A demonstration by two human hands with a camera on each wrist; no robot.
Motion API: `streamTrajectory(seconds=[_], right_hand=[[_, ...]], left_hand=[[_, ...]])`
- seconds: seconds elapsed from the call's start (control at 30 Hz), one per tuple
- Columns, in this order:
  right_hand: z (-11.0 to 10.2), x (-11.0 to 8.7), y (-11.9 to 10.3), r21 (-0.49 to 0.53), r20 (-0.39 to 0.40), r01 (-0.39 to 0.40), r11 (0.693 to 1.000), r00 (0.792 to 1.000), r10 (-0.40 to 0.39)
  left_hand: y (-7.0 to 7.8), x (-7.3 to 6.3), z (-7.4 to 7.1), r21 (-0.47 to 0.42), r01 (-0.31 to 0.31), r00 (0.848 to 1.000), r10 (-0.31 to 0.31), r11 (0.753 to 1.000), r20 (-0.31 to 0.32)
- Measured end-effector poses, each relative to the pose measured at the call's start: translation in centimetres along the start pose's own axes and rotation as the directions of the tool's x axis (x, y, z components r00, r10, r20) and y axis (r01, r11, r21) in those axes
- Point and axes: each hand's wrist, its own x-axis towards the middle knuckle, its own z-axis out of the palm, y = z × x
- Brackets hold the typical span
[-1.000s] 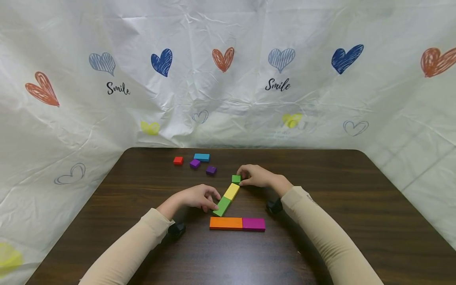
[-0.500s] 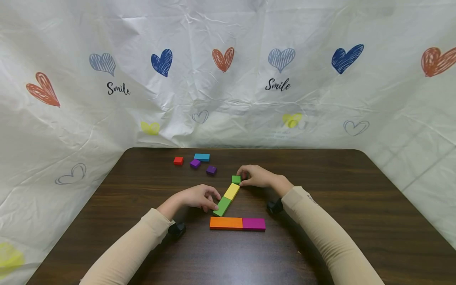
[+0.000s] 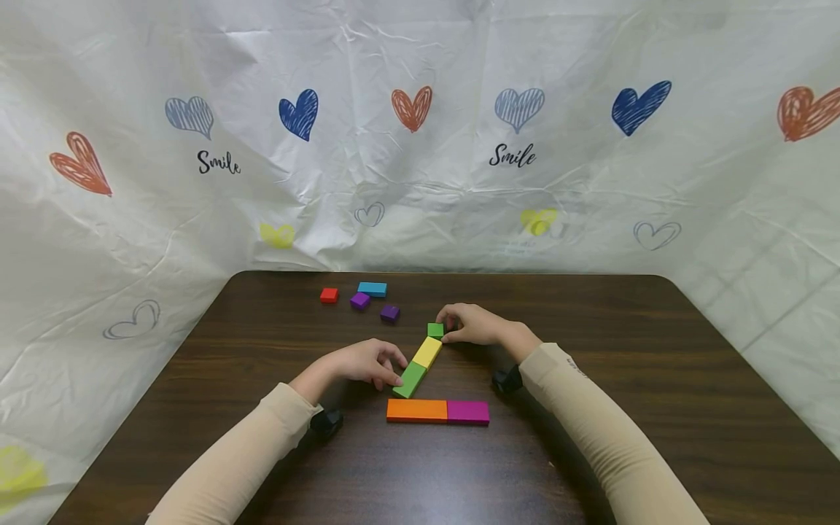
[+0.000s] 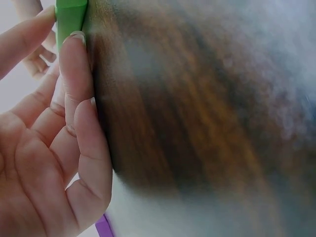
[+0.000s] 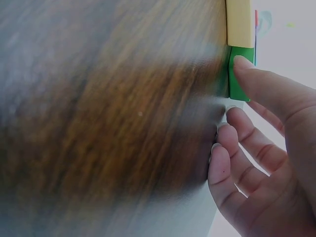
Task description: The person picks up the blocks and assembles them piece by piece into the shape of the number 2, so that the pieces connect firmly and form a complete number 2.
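Note:
My left hand (image 3: 367,362) holds a long green block (image 3: 410,380) at its left side and near end. In the left wrist view, thumb and a fingertip meet that green block (image 4: 71,22). A yellow block (image 3: 427,353) continues the slanted row from the green one. Beyond it, my right hand (image 3: 477,324) pinches a small green block (image 3: 435,330) set against the yellow block's far end. In the right wrist view, the thumb lies on this small green block (image 5: 240,74); the index finger is partly hidden behind it.
An orange block (image 3: 416,410) and a magenta block (image 3: 467,413) lie end to end nearer me. Farther back are a red block (image 3: 329,295), a blue block (image 3: 372,289) and two purple blocks (image 3: 359,300) on the dark wooden table (image 3: 623,350). A printed cloth (image 3: 420,175) hangs behind.

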Motion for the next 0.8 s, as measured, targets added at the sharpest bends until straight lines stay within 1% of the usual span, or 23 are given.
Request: streamTrajectory(seconds=[0.53,0.8], right_hand=[[0.13,0.02,0.01,-0.011,0.004,0.001,1.0,1.0,-0.001],[0.15,-0.2,-0.14,-0.026,-0.004,0.012,1.0,1.0,-0.012]], left_hand=[[0.21,-0.08,-0.03,0.009,0.011,1.0,-0.011,1.0,-0.001],[0.13,-0.11,-0.12,0.01,-0.013,1.0,0.012,1.0,0.011]])
